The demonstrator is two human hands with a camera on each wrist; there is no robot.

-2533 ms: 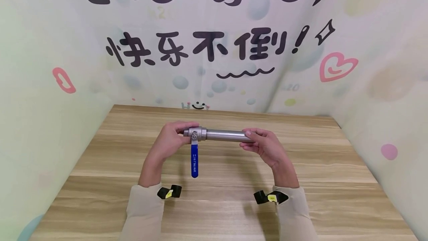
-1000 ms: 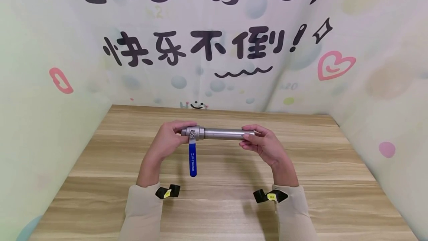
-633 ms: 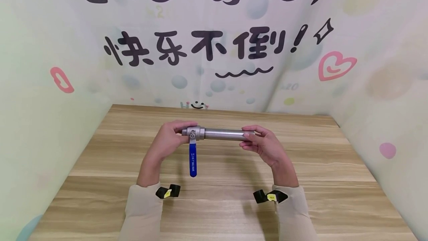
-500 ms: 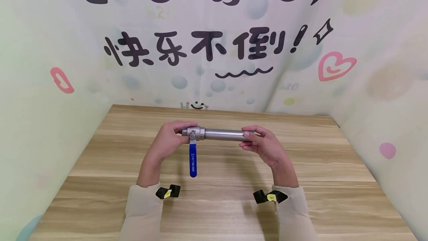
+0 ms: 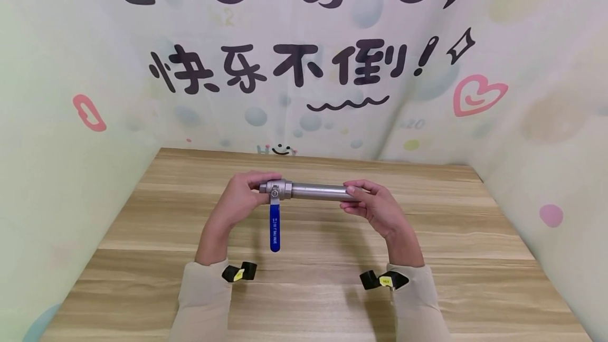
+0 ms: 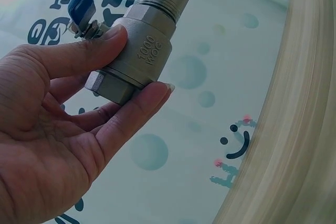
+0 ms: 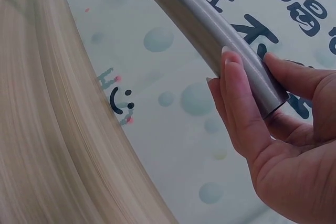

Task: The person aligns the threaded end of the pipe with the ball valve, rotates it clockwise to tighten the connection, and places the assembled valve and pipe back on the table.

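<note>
A steel ball valve (image 6: 142, 48) marked "1000 WOG" has a blue lever handle (image 5: 275, 228) that points toward the person in the head view. Screwed into its right end is a plain steel pipe (image 5: 318, 191), with threads showing at the joint in the left wrist view. My left hand (image 5: 239, 199) grips the valve body, thumb on one side and fingers on the other. Near the pipe's free end, my right hand (image 5: 377, 207) holds the pipe between thumb and fingers; its open end shows in the right wrist view. The joined pieces are held level above the table.
The wood-grain table (image 5: 304, 300) lies below both hands. A printed cloth backdrop (image 5: 304, 125) with black lettering rises at its back edge and along both sides. Black wrist mounts (image 5: 386, 279) with yellow labels sit at the sleeve cuffs.
Both hands keep their hold on the valve and pipe. The right thumb shifts slightly on the pipe's end, while the whole view drifts a little.
</note>
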